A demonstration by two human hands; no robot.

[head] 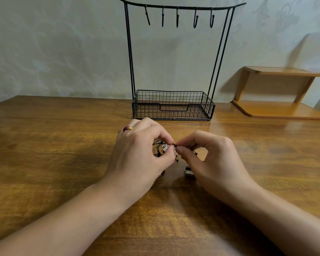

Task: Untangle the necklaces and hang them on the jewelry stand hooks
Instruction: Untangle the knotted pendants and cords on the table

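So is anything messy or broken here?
Nothing looks broken. The one messy thing is the bundle of necklaces, black cords and silver pendants knotted together between the left hand and the right hand, which pinch the cords. The jewelry stand stands upright, and its hooks hold nothing.

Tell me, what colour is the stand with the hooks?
Black. The jewelry stand shows best in the head view, the only one.
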